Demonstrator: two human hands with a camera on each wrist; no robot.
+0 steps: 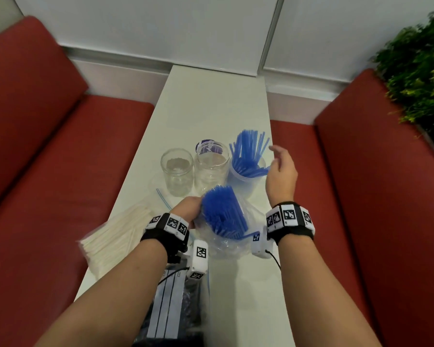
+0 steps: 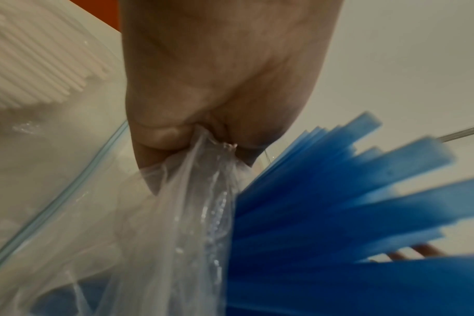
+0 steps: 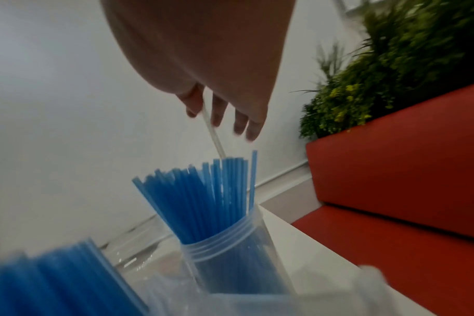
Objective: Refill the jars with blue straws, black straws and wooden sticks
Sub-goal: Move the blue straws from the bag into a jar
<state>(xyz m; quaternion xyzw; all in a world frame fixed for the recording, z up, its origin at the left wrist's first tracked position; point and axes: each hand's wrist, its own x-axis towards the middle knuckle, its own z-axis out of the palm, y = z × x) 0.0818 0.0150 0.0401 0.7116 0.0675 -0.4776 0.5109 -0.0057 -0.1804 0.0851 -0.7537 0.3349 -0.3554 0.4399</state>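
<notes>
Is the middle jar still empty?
Empty: the middle jar shows only clear glass, while the right jar holds blue straws.

The left hand point(image 1: 186, 209) has its fingers hidden behind the bagged blue straws point(image 1: 223, 214). The dark bag point(image 1: 183, 309) at the bench's near end is cut off by the frame. The right hand's fingers point(image 3: 241, 121) are blurred, as is the plant point(image 1: 421, 71).

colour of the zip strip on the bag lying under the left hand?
Blue zip strip, on clear plastic; left wrist view shows it best.
</notes>
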